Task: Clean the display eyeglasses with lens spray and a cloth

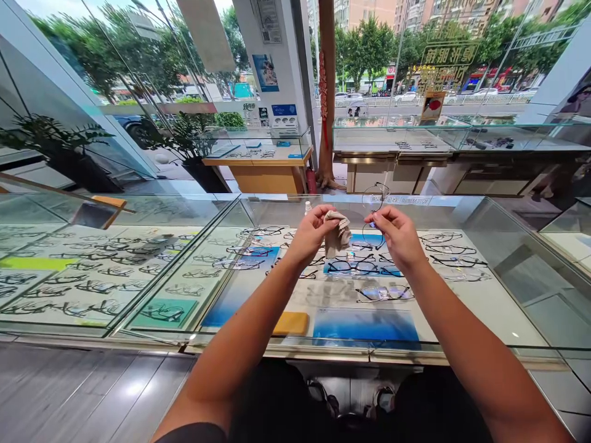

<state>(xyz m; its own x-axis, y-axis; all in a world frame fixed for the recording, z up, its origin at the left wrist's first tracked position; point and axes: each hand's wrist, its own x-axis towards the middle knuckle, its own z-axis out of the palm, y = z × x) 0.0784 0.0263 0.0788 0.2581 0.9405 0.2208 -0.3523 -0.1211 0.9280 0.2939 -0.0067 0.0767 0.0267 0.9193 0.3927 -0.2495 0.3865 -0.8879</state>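
My left hand (316, 231) pinches a crumpled beige cleaning cloth (338, 237), which hangs down from the fingers. A short way to its right, my right hand (398, 231) is closed on a pair of thin-rimmed eyeglasses (377, 186). The glasses are turned on end, one lens above the fingers and one below; the cloth and the glasses are apart. Both hands are raised over a glass display case. Below them several pairs of eyeglasses (354, 267) lie in rows, some on blue cards. Behind the left hand shows the top of a small white bottle (308, 207).
An orange-yellow case (290, 323) and a blue card (364, 326) are near the counter's front edge. The counter's left section (101, 277) holds more frames. A tilted mirror-like stand (98, 212) is at far left. Other display cases (272, 154) stand by the windows.
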